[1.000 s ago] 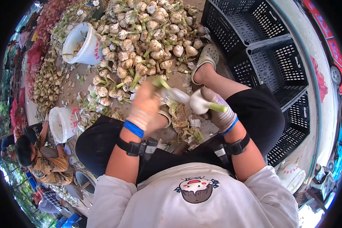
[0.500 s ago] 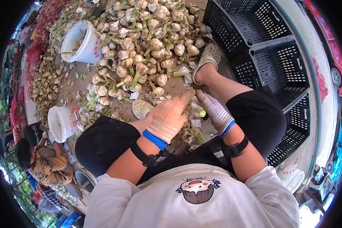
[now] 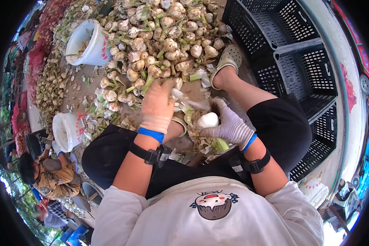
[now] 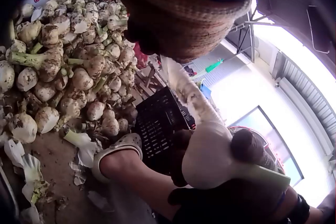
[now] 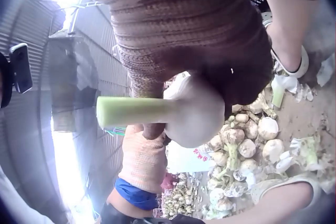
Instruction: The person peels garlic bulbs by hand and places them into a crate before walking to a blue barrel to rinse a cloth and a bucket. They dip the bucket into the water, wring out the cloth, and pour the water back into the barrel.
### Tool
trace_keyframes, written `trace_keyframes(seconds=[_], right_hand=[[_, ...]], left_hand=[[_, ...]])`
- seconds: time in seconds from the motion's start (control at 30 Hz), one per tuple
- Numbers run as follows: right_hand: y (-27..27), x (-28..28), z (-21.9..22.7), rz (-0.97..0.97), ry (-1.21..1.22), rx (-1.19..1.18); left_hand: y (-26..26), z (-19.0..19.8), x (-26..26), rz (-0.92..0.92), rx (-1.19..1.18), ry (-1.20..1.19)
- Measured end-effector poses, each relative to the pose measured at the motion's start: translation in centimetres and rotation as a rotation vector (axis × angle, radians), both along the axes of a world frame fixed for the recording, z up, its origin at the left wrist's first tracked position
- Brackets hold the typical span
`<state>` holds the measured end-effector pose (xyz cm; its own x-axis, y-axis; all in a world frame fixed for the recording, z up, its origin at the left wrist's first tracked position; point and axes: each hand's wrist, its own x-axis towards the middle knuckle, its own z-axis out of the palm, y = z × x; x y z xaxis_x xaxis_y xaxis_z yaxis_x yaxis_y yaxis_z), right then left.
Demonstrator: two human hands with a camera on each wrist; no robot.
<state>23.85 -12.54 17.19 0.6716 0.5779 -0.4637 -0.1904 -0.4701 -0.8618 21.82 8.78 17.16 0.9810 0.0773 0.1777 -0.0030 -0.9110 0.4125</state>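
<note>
My gloved right hand (image 3: 231, 127) grips a smooth white garlic bulb (image 3: 208, 121) by its side, thumb across the front. The bulb's cut green stem (image 3: 220, 144) sticks out below the hand toward me. In the right wrist view the bulb (image 5: 197, 116) hangs under the dark glove with the stem pointing left. My gloved left hand (image 3: 156, 105) is apart from the bulb, up and left, its fingers curled and blurred. From its fingertips a blurred strip of white garlic peel (image 3: 178, 95) trails toward the bulb. In the left wrist view the left fingers are in shadow.
A heap of dirty garlic bulbs (image 3: 164, 41) lies ahead, with peel scraps on the ground. White buckets (image 3: 86, 45) stand to the left, and black crates (image 3: 307, 74) line the right side. A clog-shod foot (image 3: 226, 65) borders the heap. Another person (image 3: 53, 176) crouches at left.
Half a second ago both hands met at the bulb between my knees. The left hand has since swung up and left with blurred peel, and the right hand has turned the bulb, now more exposed.
</note>
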Motion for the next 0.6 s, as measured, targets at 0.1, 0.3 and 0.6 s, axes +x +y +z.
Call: trace_keyframes(seconds=[0.1,0.3,0.6], right_hand=[[-0.2,0.3,0.6,-0.117,-0.014,0.133],[-7.2,5.3,1.3,-0.945,0.533,1.565],[-0.3,1.6,-7.9,-0.344,0.159,-0.108]], left_hand=[[1.8,-3.4,1.3,0.179,0.13,0.61],[2.2,-14.3,1.9,0.159,-0.057,1.04],[-1.8,-12.5,1.1,0.232,-0.621,0.727]])
